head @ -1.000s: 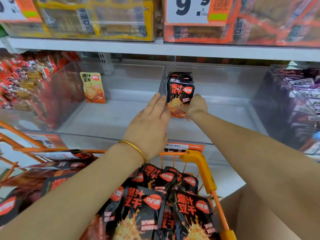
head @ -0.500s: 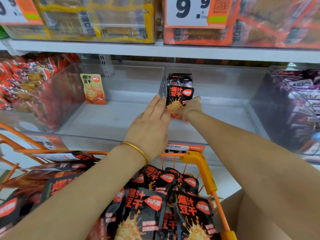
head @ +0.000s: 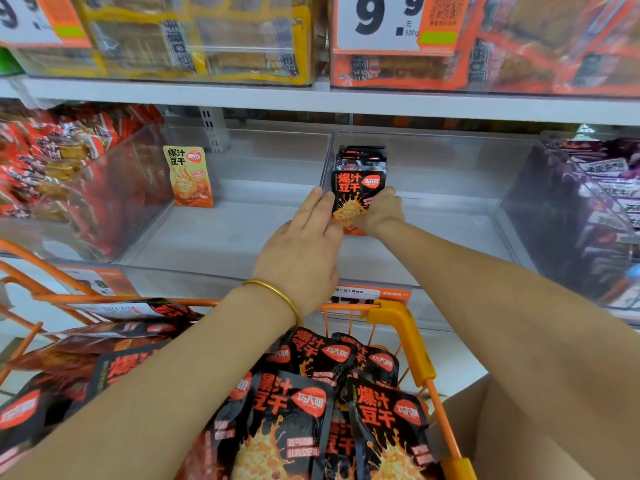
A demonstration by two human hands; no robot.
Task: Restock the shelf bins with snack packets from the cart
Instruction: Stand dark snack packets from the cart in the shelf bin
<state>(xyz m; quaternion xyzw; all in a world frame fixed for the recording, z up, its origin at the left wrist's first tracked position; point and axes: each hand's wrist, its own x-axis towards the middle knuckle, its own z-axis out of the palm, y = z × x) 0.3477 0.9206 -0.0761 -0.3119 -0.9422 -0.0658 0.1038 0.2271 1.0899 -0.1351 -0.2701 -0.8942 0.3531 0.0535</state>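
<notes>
A row of black snack packets [head: 356, 192] stands upright against the left wall of a clear shelf bin [head: 450, 237]. My right hand [head: 381, 211] grips the front packet's right edge. My left hand [head: 304, 244], with a gold bangle on the wrist, lies flat with fingers together against the packet's left side at the bin divider. Below, the orange cart [head: 401, 323] holds several more black packets [head: 294, 410].
The clear bin to the left [head: 214, 244] holds one upright orange packet [head: 188, 176]. Bins of red packets [head: 52, 168] at far left and purple packets [head: 602, 202] at far right flank them. A shelf above carries boxed goods and a 9.9 price sign [head: 377, 22].
Both hands have pushed the front packet a little deeper into the bin, tight against the row behind. The arms have stretched slightly farther forward.
</notes>
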